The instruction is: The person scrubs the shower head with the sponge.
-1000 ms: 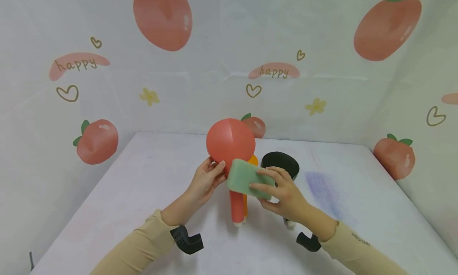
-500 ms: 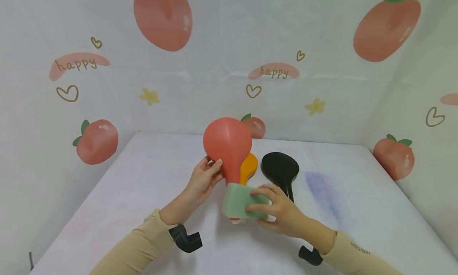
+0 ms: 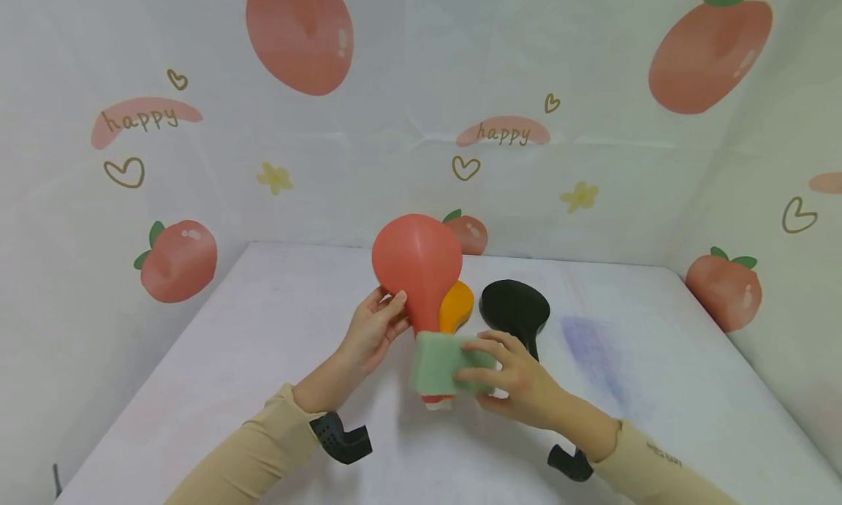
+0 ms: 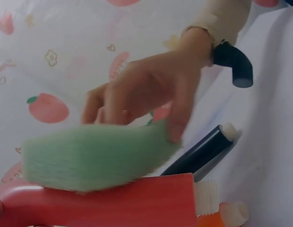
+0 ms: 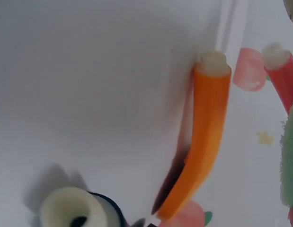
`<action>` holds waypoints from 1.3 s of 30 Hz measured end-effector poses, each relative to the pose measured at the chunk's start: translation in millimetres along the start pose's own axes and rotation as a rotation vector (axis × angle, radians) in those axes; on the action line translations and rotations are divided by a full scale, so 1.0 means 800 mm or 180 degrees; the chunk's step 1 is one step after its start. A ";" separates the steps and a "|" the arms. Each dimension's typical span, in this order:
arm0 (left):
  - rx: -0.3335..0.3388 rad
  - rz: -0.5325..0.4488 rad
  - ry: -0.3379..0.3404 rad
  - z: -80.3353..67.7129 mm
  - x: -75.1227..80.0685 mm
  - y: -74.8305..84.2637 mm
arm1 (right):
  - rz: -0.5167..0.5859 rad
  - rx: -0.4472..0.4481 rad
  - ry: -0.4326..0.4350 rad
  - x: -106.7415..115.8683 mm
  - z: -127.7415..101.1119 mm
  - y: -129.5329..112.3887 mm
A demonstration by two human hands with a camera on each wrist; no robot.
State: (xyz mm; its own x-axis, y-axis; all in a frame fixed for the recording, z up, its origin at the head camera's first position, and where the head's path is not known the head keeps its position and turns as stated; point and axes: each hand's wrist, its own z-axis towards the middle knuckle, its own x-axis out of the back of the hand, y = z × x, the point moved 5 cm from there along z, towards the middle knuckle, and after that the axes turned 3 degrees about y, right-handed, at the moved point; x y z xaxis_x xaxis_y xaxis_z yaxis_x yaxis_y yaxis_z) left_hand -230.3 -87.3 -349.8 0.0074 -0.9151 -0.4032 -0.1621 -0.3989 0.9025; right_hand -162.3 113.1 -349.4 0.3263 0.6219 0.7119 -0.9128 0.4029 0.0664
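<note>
Left hand (image 3: 371, 333) fingers curled on smooth red spoon (image 3: 418, 260) bowl; right hand (image 3: 509, 377) pinches fuzzy green sponge (image 3: 442, 362) against its handle.

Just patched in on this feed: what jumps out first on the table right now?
Mid-table, the left hand holds up a red spoon by its bowl, while the right hand presses a green sponge against its handle. Right behind lie an orange spoon and, to its right, a black spoon on the white table.
</note>
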 end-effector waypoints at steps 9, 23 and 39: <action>0.0011 0.0055 -0.0176 -0.001 -0.005 -0.005 | -0.0006 -0.0587 0.0596 0.010 0.013 0.028; -0.0061 -0.0165 -0.0129 0.005 -0.001 0.008 | 0.0538 -0.0584 0.0175 -0.003 -0.017 0.007; -0.0113 -0.0266 -0.0119 0.002 -0.005 0.023 | 0.0581 -0.0471 0.0324 0.001 -0.015 0.005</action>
State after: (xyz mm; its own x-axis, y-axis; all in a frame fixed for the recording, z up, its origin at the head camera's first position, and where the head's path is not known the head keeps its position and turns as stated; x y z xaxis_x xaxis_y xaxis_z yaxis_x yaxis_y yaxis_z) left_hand -235.2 -91.1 -331.6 -0.0175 -0.8760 -0.4819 -0.1275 -0.4761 0.8701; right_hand -162.8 123.0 -357.0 0.1893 0.7546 0.6282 -0.9154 0.3671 -0.1650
